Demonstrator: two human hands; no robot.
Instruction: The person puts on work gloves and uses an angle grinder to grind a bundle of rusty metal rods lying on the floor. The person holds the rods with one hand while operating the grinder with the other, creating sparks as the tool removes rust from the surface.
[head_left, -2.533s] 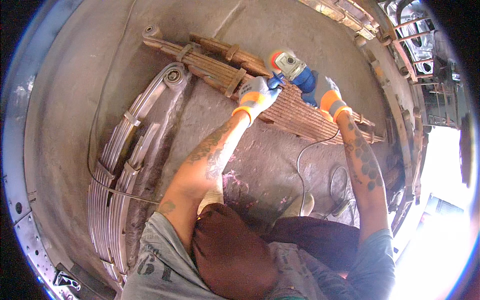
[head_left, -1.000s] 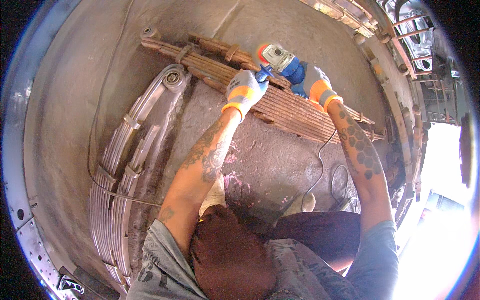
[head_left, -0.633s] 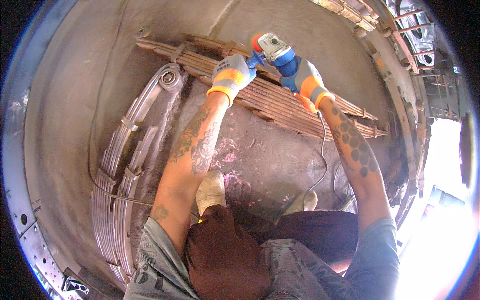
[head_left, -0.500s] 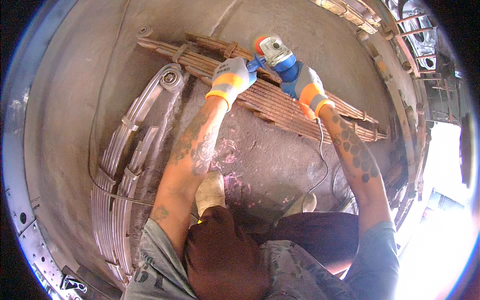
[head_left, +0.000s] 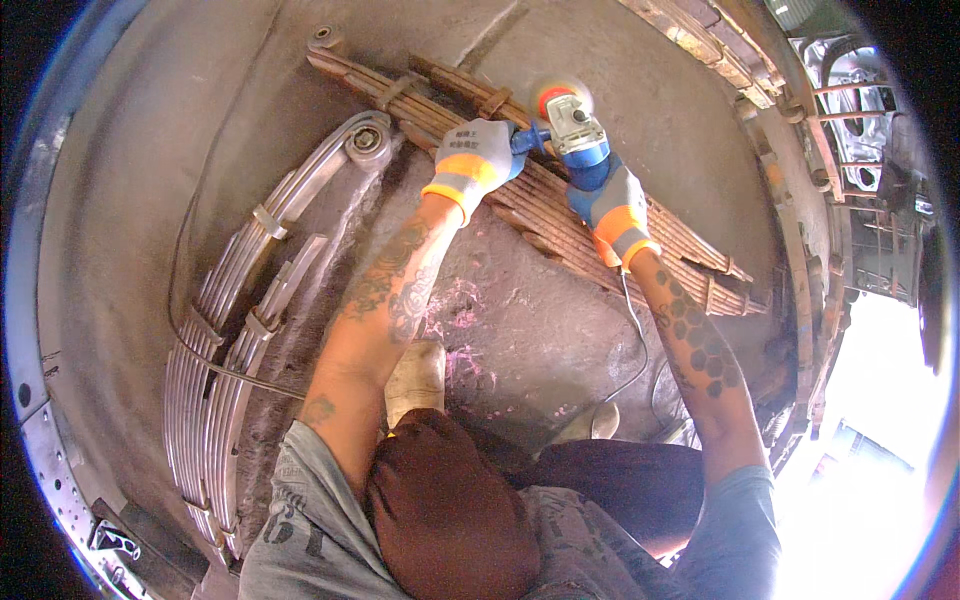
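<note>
With both gloved hands I hold a blue and grey angle grinder (head_left: 583, 140). My left hand (head_left: 476, 155) is closed round its blue side handle (head_left: 532, 139); my right hand (head_left: 612, 205) wraps the blue body. At the grinder's far end a disc (head_left: 556, 97) with a red-orange centre looks blurred, as if spinning. Beneath lies a rusty leaf spring stack (head_left: 570, 235) on the ground, running from far left to near right, with a second rusty stack (head_left: 455, 82) along its far side. Whether the disc touches the rusty steel I cannot tell.
On my left lie two shiny, bare-metal leaf spring stacks (head_left: 205, 345), one ending in a round eye (head_left: 367, 141). A cable (head_left: 178, 250) crosses them, and the grinder's cord (head_left: 640, 330) hangs toward my shoe (head_left: 590, 424). More long metal parts (head_left: 790, 230) line the right side.
The view has shifted and turned a little, so the springs sit differently in the picture. The grinder stays in both hands, its head now more upright in the picture, the disc's blur wider.
</note>
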